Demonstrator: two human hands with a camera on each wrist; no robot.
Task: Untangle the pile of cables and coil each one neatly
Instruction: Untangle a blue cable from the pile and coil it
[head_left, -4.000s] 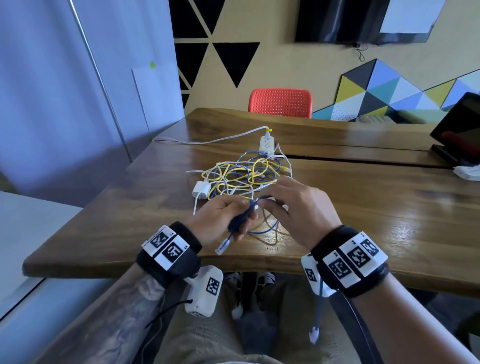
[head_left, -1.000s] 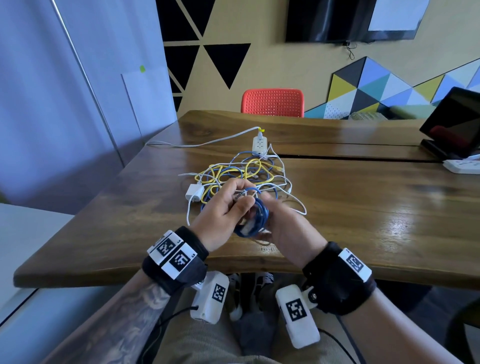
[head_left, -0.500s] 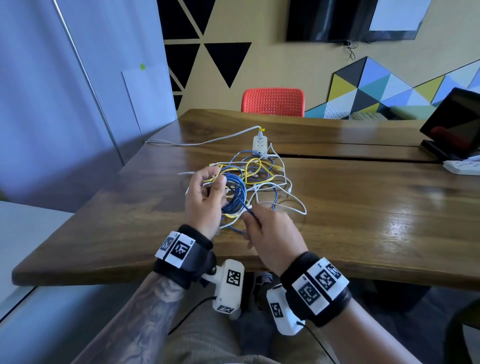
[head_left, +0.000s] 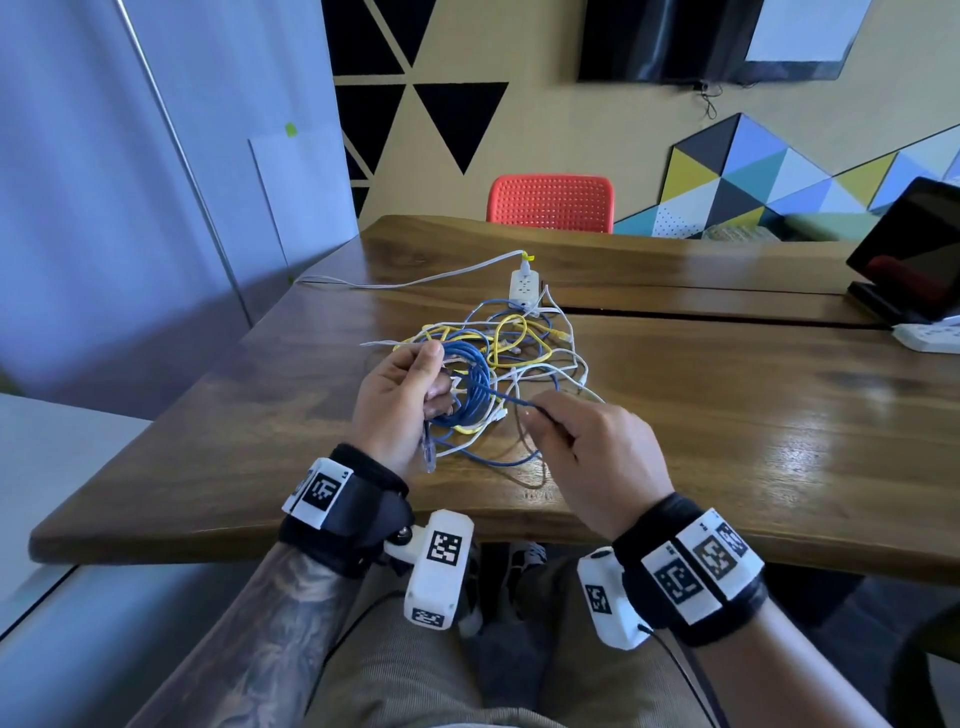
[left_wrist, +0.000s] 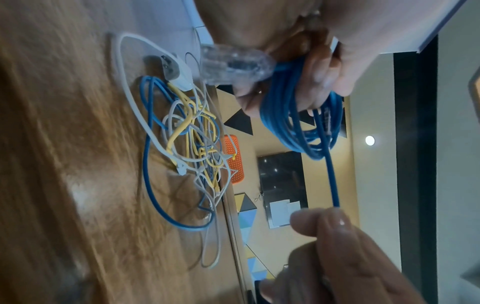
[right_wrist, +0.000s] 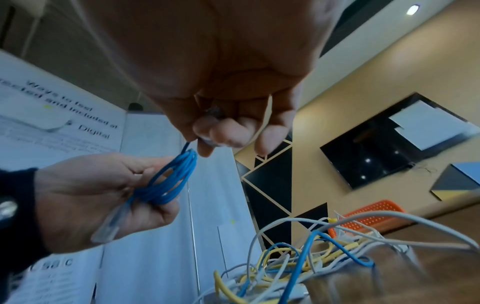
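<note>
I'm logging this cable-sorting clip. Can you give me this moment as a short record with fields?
left hand: grips the blue coil, clear plug hanging below
right hand: pinches the coil's free end, drawn taut
pile: yellow, white and blue cables tangled on the wooden table
behind pile: white power strip
progress: one cable nearly coiled

In the right wrist view, a white poster (right_wrist: 64, 123) behind the hands bore the partly readable words "Ways to feel", "and included at" and "Digital"; smaller print was blurred.

Orange chair (head_left: 550, 201) behind wooden table (head_left: 753, 415); dark tablet (head_left: 906, 244) far right.
</note>
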